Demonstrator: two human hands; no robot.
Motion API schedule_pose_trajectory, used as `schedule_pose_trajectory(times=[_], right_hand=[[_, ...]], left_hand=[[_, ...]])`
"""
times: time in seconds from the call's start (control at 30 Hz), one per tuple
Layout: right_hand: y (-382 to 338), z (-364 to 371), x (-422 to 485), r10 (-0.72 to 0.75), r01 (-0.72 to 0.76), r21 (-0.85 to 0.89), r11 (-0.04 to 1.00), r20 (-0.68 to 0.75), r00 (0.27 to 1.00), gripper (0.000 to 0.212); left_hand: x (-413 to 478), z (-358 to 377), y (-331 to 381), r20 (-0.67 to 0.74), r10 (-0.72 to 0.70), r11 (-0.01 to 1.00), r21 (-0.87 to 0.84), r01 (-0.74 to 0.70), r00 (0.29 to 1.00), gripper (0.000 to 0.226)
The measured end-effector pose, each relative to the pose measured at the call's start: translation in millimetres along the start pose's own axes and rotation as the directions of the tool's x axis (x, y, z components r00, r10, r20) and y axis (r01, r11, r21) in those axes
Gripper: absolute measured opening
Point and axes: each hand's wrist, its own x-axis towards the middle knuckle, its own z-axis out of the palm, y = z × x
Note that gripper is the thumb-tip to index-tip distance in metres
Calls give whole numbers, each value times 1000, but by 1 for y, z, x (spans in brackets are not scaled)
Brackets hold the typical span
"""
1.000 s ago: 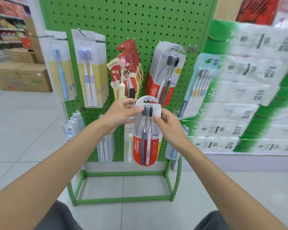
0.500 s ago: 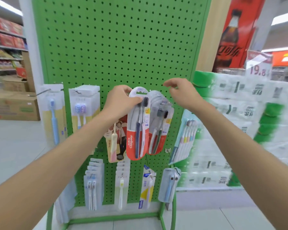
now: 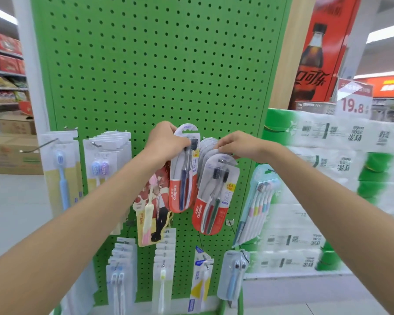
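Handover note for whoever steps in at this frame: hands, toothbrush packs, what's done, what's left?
Left hand grips the loose Colgate pack near its top, raised before the pegboard.
Right hand curls over the tops of the hanging packs beside it.
Done: pack is up beside that stack.
Left: probably hang it in front of that stack, then let go.
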Motion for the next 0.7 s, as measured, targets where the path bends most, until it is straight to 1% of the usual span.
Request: schedule_pose_trajectory(times=[0.23,0.3,0.43,0.53,0.6,0.7], right_hand=[[3,-1,0,-26,24,56,998,46,999,20],[3,-1,-1,-29,26,63,998,48,998,21],[5,0,1,-39,36,65,997,54,998,20],[8,0,3,-40,38,71,997,17,999,19],[10,1,5,-45,45,76,996,-7,999,17],[10,2,4,-54,54,68,996,-6,999,16]], left_hand=[[1,0,0,29,26,1000,-6,-26,999,23],[1,3,-2,76,23,999,-29,-21,997,20],[2,11,-7,190,-18,997,-76,33,982,28],[5,14,-12,236,-41,990,-121,71,971,31],[7,15,-15,263,-42,988,-130,78,964,30],[9,15,-20,298,-39,990,-116,77,954,24]])
